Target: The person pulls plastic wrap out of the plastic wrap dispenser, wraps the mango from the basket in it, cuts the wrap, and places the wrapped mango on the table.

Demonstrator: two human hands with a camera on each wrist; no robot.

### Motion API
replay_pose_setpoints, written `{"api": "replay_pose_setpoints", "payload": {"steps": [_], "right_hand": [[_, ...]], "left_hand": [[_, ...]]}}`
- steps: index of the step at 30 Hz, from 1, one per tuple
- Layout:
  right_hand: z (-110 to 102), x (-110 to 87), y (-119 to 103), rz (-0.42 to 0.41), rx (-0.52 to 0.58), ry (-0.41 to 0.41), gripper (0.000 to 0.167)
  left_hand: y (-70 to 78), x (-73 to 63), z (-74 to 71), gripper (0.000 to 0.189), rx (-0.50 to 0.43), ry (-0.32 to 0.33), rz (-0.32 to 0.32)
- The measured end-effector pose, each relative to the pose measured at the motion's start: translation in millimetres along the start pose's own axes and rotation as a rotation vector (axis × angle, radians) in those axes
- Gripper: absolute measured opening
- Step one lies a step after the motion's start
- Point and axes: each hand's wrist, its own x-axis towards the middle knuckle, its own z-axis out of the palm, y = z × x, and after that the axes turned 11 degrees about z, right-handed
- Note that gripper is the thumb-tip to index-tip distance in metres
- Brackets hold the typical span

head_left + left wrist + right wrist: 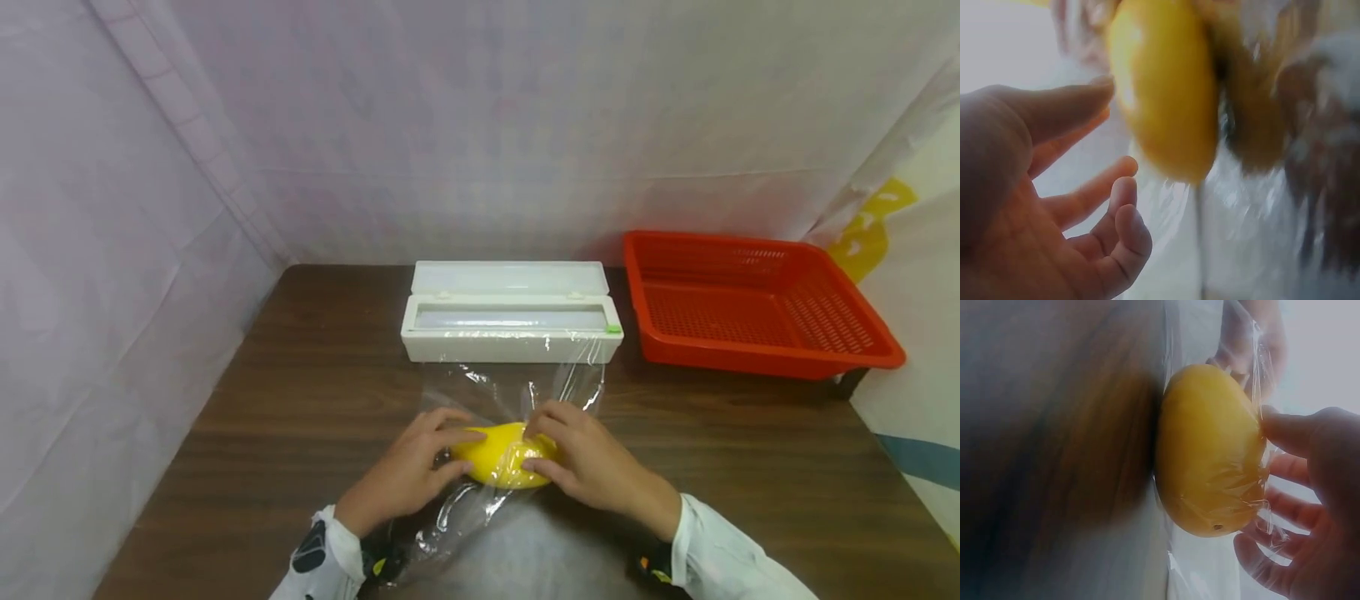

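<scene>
A yellow fruit partly covered in clear film
The fruit lies midway between the left and right edges of the counter. The left hand touches its left end with loose fingers; the right hand grasps its right end through film stretching from the white dispenser near the back edge.

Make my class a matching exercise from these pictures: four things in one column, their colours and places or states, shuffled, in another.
Things:
1. fruit
2. basket
3. box
4. film

Descriptions:
A. white, standing open
B. clear, reaching over part of the fruit
C. yellow, between the left hand and the right hand
D. red, right of the box in the head view

Pairs: 1-C, 2-D, 3-A, 4-B
</scene>
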Motion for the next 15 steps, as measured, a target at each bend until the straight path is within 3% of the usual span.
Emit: {"api": "replay_pose_setpoints", "payload": {"steps": [4, 6, 8, 11, 15], "right_hand": [[0.5, -1.2, 0.5, 0.007, 0.007, 0.007, 0.03], [0.9, -1.6, 0.6, 0.007, 0.008, 0.007, 0.03], [1.3, -1.7, 0.9, 0.006, 0.008, 0.008, 0.03], [1.3, -1.5, 1.5, 0.009, 0.012, 0.009, 0.03], [0.7, -1.5, 2.4, 0.013, 0.022, 0.007, 0.03]], "left_hand": [[-5.2, -20.0, -22.2, 0.034, -0.024, 0.04, -0.02], [-7.2, -35.8, -35.4, 0.037, -0.061, 0.021, -0.043], [-8.3, -52.9, -46.7, 0.044, -0.088, -0.021, -0.049], [-5.5, -74.9, -56.4, 0.057, -0.112, -0.133, -0.096], [1.3, -93.4, -50.1, 0.062, -0.111, -0.281, -0.126]]}}
